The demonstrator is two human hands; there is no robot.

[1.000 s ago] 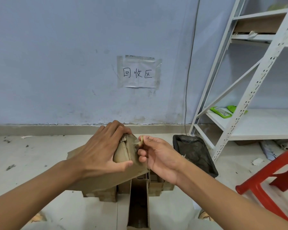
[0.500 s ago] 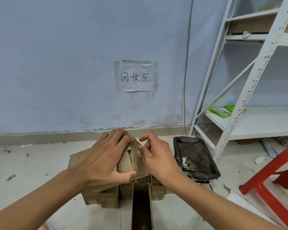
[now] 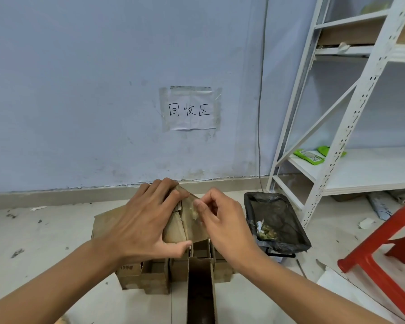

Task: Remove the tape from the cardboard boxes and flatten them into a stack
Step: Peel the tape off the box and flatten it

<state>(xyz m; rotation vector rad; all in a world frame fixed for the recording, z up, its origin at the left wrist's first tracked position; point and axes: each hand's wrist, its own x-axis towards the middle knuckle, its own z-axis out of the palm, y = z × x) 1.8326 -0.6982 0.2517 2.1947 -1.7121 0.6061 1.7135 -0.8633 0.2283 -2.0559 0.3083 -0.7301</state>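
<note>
I hold a worn brown cardboard box in front of me above the floor. My left hand is spread over its top and left side, thumb under the near edge, gripping it. My right hand is at the box's right end, thumb and forefinger pinched on a strip of clear tape at the box's seam. Below the held box, several more cardboard boxes sit on the floor, and one open upright box stands nearest to me.
A black-lined bin with scraps stands on the floor to the right. Behind it is a white metal shelf rack. A red plastic stool is at the lower right. A wall with a taped paper sign is ahead.
My right hand has gone from a pulled-back fist beside the box to pinching the tape at the seam. The view has tilted slightly; the left hand keeps its hold.
</note>
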